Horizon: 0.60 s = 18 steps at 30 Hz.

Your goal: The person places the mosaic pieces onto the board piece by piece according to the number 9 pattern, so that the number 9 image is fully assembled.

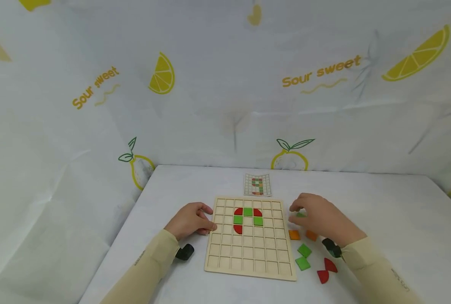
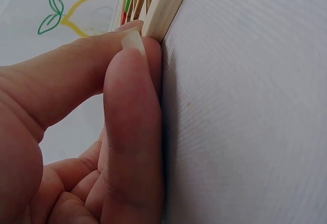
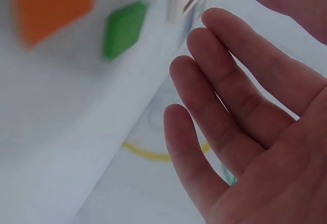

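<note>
Fingers (image 2: pixel 134 45) of left hand (image 1: pixel 190 221) press on the left edge of the wooden grid board (image 1: pixel 248 255): thumb and a fingertip touching the edge, other fingers loosely curled, nothing grasped. Right hand (image 1: pixel 320 217) hovers just off the board's right edge, fingers (image 3: pixel 225 75) straight and relaxed, holding nothing; a green tile (image 1: pixel 300 215) sits right under the fingertips, contact can't be confirmed. Board lies flat on the white bench (image 1: pixel 381 219), centre front. In its cells: green squares (image 1: pixel 247 212) and red quarter-round pieces (image 1: pixel 238 229) in the upper rows. Loose pieces right of the board: two orange tiles (image 1: pixel 294 234), two green squares (image 1: pixel 303 256), two red pieces (image 1: pixel 326 270). Pattern card (image 1: pixel 257 185) lies just behind the board.
</note>
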Available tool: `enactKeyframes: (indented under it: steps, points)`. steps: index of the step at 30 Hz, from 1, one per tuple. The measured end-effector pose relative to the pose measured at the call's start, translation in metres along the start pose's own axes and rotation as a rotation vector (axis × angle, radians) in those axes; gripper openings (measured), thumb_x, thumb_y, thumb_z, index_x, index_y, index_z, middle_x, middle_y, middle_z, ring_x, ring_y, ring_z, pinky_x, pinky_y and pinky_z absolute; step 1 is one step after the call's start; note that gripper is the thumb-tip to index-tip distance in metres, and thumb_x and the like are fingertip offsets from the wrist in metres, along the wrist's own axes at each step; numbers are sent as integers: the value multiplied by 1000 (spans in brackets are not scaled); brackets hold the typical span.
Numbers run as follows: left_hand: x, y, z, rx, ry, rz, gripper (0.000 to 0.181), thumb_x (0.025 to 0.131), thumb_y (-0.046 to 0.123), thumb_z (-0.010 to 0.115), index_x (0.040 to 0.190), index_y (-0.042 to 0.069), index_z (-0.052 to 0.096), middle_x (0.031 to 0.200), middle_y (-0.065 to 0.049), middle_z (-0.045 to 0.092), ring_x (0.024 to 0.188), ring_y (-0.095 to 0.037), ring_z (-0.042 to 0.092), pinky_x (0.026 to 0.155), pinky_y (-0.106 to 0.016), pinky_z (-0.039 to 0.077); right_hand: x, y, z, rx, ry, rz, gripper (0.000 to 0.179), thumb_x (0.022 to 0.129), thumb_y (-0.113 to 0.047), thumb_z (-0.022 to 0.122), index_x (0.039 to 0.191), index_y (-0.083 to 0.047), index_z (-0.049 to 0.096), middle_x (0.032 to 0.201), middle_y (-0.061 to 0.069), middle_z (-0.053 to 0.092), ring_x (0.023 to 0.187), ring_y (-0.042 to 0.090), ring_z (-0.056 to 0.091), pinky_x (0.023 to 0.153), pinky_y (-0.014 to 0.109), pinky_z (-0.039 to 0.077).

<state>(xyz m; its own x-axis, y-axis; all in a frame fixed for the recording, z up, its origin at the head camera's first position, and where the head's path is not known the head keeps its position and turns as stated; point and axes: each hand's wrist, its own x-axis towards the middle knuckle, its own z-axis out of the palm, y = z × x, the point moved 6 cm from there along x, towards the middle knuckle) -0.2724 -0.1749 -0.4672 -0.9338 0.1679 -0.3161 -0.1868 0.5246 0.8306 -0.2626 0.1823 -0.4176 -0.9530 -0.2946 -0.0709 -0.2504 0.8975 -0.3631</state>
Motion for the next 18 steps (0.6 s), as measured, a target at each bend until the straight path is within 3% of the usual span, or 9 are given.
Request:
enactKeyframes:
  steps: [9,18]
  points:
    - [-1,1,0,-4,12,-1,49,81,18,96,122,10,70,88,-7,68,67,-14,71,66,-26,62,-9,41,-3,52,-30,91,34,89,-32,87,113,-8,80,111,4,76,101,24,67,92,52,62]
    - [0,-3,1,-14,-3,0,49,81,18,96,121,10,70,87,-7,69,67,-14,71,66,-26,62,-11,46,3,50,-15,77,35,89,-34,87,112,-8,80,110,4,75,104,26,67,97,56,60]
